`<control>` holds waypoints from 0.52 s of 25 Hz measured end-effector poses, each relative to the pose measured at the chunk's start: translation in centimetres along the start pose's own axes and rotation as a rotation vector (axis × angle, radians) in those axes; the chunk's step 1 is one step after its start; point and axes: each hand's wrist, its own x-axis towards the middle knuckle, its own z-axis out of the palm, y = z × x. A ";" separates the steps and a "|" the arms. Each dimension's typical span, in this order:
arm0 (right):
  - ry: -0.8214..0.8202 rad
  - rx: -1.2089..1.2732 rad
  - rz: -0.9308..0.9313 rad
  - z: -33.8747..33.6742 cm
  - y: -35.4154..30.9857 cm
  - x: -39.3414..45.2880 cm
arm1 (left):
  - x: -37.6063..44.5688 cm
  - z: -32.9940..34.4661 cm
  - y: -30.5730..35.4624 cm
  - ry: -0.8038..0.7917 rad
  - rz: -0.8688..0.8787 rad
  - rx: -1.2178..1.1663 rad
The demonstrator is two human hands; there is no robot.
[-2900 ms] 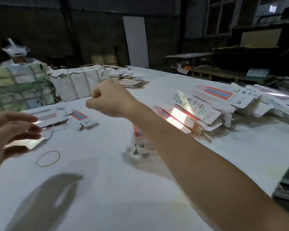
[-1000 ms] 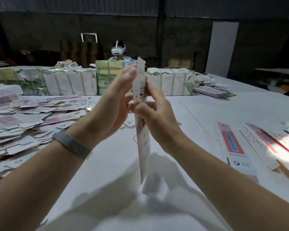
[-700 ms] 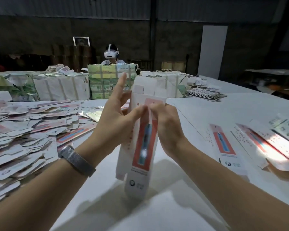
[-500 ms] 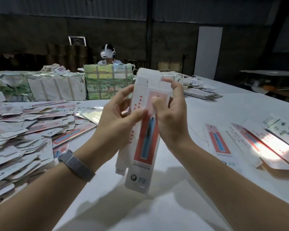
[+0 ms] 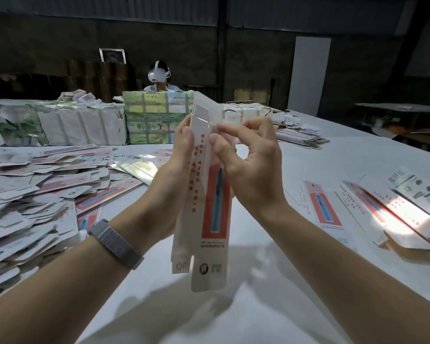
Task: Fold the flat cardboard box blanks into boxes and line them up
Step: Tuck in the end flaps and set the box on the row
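above the table [image 5: 258,306] you are holding the blank [image 5: 210,207] upright, left hand [image 5: 174,182] gripping its edge to steady it, right hand [image 5: 248,165] pinching the top flap to fold it.

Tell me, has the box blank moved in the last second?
Yes. The box blank, edge-on before, now shows its red face. Left hand and right hand hold it; its top now overlaps the green bundle.
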 end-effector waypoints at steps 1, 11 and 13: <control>-0.044 0.008 0.022 0.1 -0.2 -0.1 | 0.0 -0.2 0.0 0.023 -0.016 0.029; -0.140 -0.112 -0.033 -0.1 -1.0 0.7 | -0.2 -1.3 0.3 -0.039 -0.058 0.045; -0.145 -0.033 0.040 -0.4 -1.6 1.2 | -0.1 -1.4 0.6 -0.083 -0.043 0.032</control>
